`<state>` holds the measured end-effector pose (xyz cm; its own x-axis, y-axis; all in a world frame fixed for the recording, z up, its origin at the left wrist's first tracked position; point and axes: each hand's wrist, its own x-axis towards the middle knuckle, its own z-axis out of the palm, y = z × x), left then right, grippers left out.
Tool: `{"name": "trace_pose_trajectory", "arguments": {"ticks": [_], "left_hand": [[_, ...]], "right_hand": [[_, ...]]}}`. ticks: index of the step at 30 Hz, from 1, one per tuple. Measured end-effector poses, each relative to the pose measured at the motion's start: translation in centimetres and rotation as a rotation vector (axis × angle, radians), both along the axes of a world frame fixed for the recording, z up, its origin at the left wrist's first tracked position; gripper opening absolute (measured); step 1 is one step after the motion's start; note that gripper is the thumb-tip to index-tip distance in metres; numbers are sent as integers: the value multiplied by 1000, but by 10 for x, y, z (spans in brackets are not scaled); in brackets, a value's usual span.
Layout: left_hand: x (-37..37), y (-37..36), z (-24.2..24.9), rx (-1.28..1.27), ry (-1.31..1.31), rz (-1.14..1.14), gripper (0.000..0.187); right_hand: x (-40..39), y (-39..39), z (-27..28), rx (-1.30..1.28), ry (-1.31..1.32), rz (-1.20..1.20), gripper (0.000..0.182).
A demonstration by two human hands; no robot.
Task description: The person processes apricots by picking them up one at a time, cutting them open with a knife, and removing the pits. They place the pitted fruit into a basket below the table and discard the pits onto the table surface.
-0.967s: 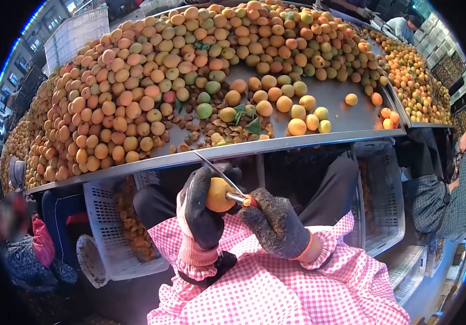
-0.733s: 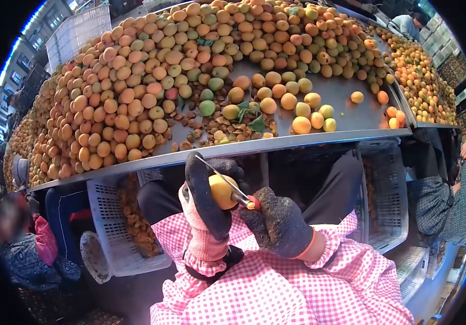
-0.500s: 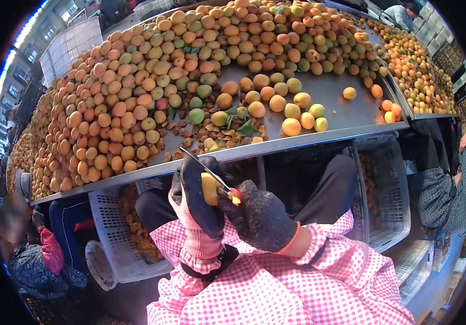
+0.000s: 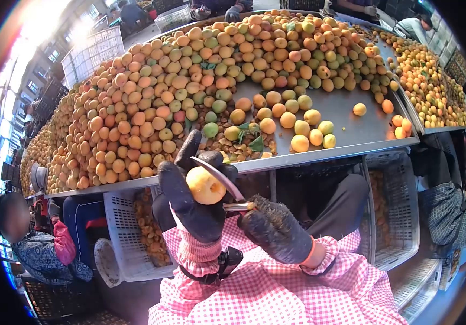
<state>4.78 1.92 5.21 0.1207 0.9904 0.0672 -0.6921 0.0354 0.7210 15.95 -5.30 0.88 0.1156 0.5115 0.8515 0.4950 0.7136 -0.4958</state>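
Observation:
In a dark glove, my left hand (image 4: 192, 197) cups a pale yellow-orange fruit (image 4: 205, 185), with some fingers raised behind it. A dark hole shows in the fruit's right side. My right hand (image 4: 276, 230), also gloved, is closed round a tool with a curved blade (image 4: 219, 176) and a short metal part beside it. The blade passes over the top right of the fruit, its tip near my left fingers. Whether the blade touches the fruit is unclear.
Beyond my hands, a metal table (image 4: 347, 138) bears a large heap of apricots (image 4: 151, 103). Below its edge stand a left crate (image 4: 119, 216) and a right crate (image 4: 401, 216), both holding orange pieces. A co-worker (image 4: 43, 249) sits at left; others are at the far side and right.
My left hand has opened out more around the fruit, whose hole now faces up and right. The tool has shifted off the hole, and the red-and-yellow bit at its end no longer shows.

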Motion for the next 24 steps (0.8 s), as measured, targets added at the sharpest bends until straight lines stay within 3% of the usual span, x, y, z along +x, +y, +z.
{"name": "trace_pose_trajectory", "arguments": {"ticks": [2, 3, 10, 12, 13, 16, 17, 18, 20, 22, 23, 24], "left_hand": [[6, -7, 5, 5, 132, -13, 82], [9, -9, 7, 29, 145, 3, 80], [12, -14, 6, -4, 123, 48, 75], [7, -10, 1, 28, 21, -13, 59], [8, -13, 7, 138, 279, 0, 60], [5, -2, -1, 202, 413, -17, 66], [5, 1, -2, 208, 408, -18, 66], [4, 2, -4, 183, 311, -45, 66], [-8, 4, -2, 119, 158, -165, 61], [0, -9, 6, -44, -309, -163, 57], [-7, -9, -11, 333, 374, -13, 52], [-14, -8, -28, 689, 1061, 155, 49]], "right_hand": [[11, -11, 21, -826, 334, 422, 23], [11, -14, 21, -690, 218, 338, 24], [13, -19, 23, -776, 113, 236, 22], [12, -20, 27, -704, 128, 229, 22], [14, -16, 25, -703, 123, 221, 22], [24, -2, 23, -606, -2, 265, 17], [27, 5, 27, -855, 181, 435, 20], [29, 9, 30, -1098, 373, 605, 23], [25, 8, 23, -1049, 453, 625, 24], [17, 1, 11, -814, 442, 509, 23], [15, 4, 14, -958, 683, 576, 25], [12, 4, 14, -953, 681, 576, 25]]}}
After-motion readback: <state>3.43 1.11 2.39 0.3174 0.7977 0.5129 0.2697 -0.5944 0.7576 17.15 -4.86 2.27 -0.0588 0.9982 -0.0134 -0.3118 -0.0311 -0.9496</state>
